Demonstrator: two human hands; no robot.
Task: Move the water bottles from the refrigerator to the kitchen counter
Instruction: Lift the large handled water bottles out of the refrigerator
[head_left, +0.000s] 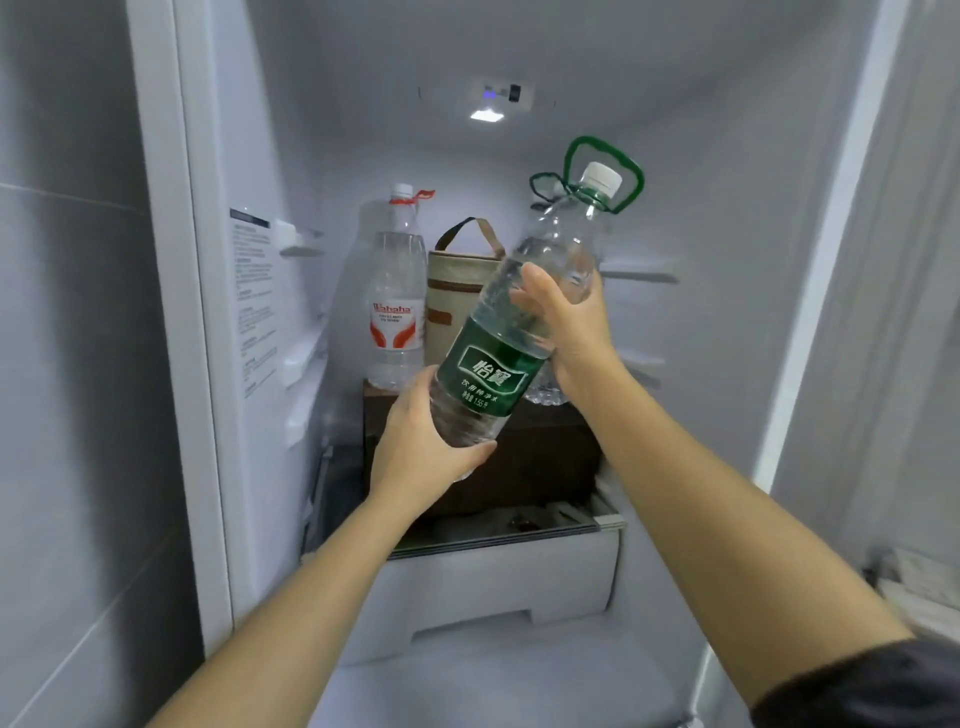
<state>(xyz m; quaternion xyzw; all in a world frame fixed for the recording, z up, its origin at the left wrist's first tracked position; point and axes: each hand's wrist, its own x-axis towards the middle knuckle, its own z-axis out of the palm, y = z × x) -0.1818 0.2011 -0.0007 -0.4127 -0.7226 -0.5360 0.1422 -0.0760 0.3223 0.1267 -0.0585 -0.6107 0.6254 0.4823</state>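
Note:
A large clear water bottle with a green label (488, 382), white cap and green carry loop is tilted in the air in front of the open refrigerator. My left hand (421, 447) cups and grips its base. My right hand (566, 325) grips its upper body. Behind it a second green-handled bottle (545, 397) stands mostly hidden on a dark brown box (519, 457). A red-labelled water bottle (396, 306) stands upright at the box's back left.
A beige insulated bag (452, 306) with a strap handle stands between the bottles. The refrigerator's left wall (260, 312) carries a printed sticker and shelf rails. A white drawer (498, 587) sits below the box. A grey tiled wall is at far left.

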